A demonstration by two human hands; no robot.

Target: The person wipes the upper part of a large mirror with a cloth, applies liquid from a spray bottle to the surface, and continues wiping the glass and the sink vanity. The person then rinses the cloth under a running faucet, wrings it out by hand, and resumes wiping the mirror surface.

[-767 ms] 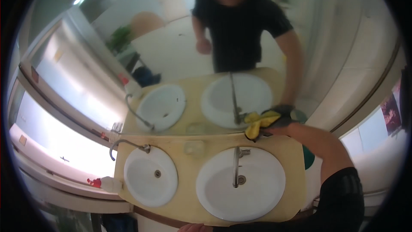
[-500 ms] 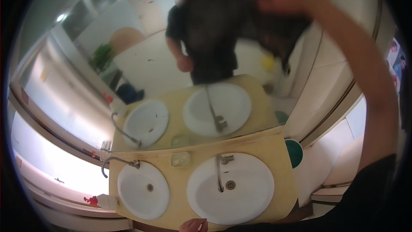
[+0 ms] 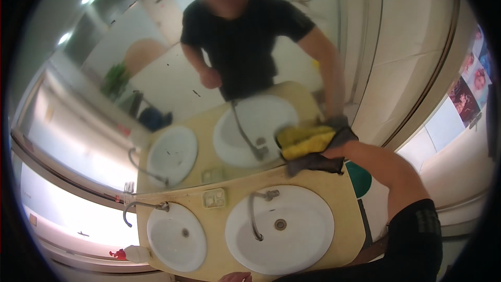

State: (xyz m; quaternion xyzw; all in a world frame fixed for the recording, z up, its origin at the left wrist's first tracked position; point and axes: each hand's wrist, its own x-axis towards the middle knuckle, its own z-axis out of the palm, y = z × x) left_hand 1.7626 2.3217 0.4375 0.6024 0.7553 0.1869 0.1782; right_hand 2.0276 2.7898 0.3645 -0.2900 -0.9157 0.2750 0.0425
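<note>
My right hand (image 3: 338, 151) is closed on a grey and yellow cleaning cloth (image 3: 307, 145) and presses it to the lower right of the large mirror (image 3: 162, 94), just above the counter. Bunched folds of the cloth hide most of my fingers. At the bottom edge, my left hand (image 3: 236, 277) is only partly in the picture, its fingers curled in front of the counter. The mirror reflects that hand as a fist, with nothing visible in it. Below the cloth lies the right white sink (image 3: 302, 245) with its curved metal faucet (image 3: 254, 214).
The yellow counter (image 3: 216, 230) also bears a smaller white sink (image 3: 175, 253) with a curved faucet (image 3: 141, 204). A soap dish (image 3: 213, 198) sits between the faucets. A white bottle with a red top (image 3: 136, 254) stands at the left edge. A green bucket (image 3: 359, 180) is beside the counter.
My right hand has swept the cloth from the top of the mirror down to its lower right. My left hand has stayed low, sinking slightly at the bottom edge.
</note>
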